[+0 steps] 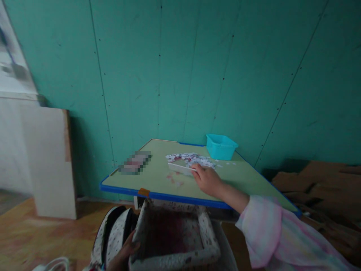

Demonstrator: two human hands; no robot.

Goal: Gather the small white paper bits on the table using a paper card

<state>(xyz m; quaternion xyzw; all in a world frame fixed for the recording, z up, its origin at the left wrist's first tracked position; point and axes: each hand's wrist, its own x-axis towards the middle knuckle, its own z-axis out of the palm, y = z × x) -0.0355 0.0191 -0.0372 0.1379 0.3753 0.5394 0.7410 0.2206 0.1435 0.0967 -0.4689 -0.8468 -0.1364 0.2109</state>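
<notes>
My right hand [207, 180] is closed on one end of a thin white strip [180, 168], held over the table. Right behind it lies a heap of small white pieces [194, 157], some showing pinkish red. A few loose pink and white pieces [177, 183] are scattered in front of the strip. Below the table's front edge, my left hand [126, 250] grips the left side of a stained white box [175, 259] that looks like foam. Its dark inside shows reddish stains. Part of the left hand is cut off by the bottom edge.
The pale green table [160, 171] has a blue edge and stands against a green wall [180, 75]. A turquoise basket [221, 147] sits at its back right, a pixelated flat object [135, 162] at its left. A black-and-white bag [113, 233] is beside the box; cardboard [318, 184] lies right.
</notes>
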